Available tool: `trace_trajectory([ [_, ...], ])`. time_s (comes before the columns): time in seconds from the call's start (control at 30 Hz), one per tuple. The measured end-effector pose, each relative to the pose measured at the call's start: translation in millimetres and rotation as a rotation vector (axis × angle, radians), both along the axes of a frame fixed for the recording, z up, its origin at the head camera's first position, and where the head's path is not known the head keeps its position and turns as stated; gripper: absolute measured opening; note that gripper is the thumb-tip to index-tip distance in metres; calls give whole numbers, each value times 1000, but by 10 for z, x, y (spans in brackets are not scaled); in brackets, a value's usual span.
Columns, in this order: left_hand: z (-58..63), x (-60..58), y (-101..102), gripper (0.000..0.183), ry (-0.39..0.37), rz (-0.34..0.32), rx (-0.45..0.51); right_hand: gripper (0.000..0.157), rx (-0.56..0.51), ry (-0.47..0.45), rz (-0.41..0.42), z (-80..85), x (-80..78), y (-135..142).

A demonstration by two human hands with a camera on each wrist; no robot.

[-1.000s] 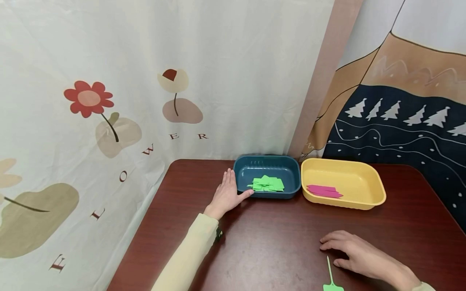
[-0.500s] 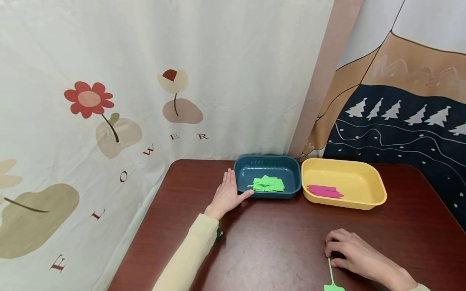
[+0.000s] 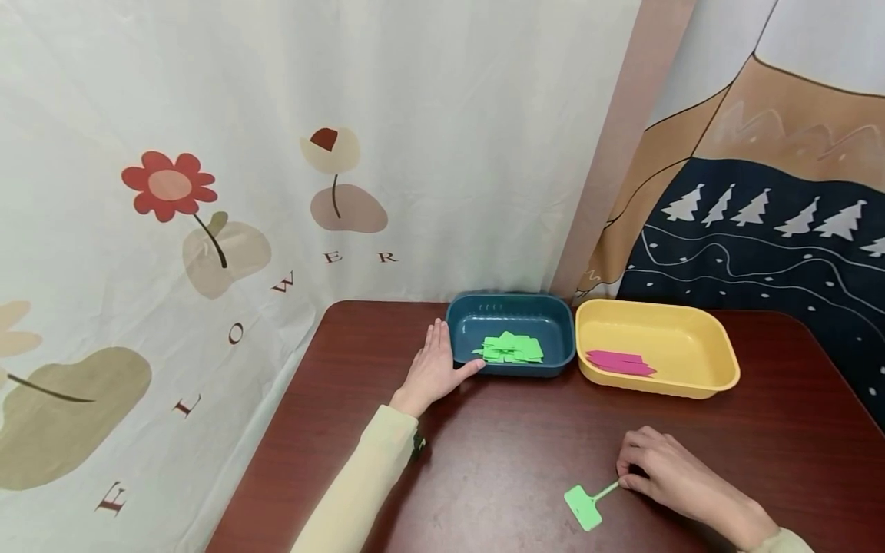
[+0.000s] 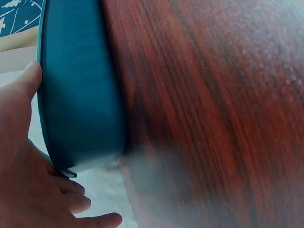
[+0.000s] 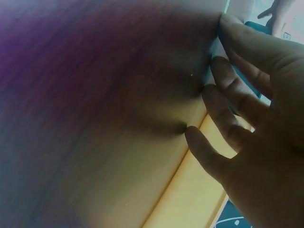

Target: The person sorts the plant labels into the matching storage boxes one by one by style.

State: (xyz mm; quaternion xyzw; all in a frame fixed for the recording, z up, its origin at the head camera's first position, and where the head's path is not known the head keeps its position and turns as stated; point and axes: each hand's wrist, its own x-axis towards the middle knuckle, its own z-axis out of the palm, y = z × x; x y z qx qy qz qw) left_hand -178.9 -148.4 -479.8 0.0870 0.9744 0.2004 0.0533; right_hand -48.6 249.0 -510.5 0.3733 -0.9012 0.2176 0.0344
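My right hand [image 3: 667,470] pinches a green T-shaped plant label [image 3: 584,507] by the tip of its thin stem, low over the table. The label's flat head points away from the hand, toward the lower left. In the right wrist view the fingers [image 5: 221,109] bend down to the tabletop, with only a sliver of green at the thumb side. My left hand [image 3: 432,369] lies along the left end of a dark blue tub [image 3: 512,370], fingers straight and thumb on the front rim. Several green labels [image 3: 512,348] lie piled in that tub.
To the right of the blue tub stands a yellow tub [image 3: 719,361], close beside it, with several magenta labels [image 3: 620,363] inside. Both sit near the back edge of the dark red wooden table [image 3: 498,438]. A printed curtain [image 3: 442,153] hangs behind.
My right hand has come down onto the label's stem tip and pinched it. The label has swung round, its head moving left and up the view. The left hand has stayed put.
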Motion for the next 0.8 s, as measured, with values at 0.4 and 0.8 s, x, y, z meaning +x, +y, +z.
trace_trajectory([
  [0.4, 18, -1, 5, 113, -4, -4, 7, 28, 90, -66, -175, 57, -159, -166],
  [0.8, 36, 17, 3, 114, -9, 2, 5, 16, 97, -201, -230, 179, -225, -373],
])
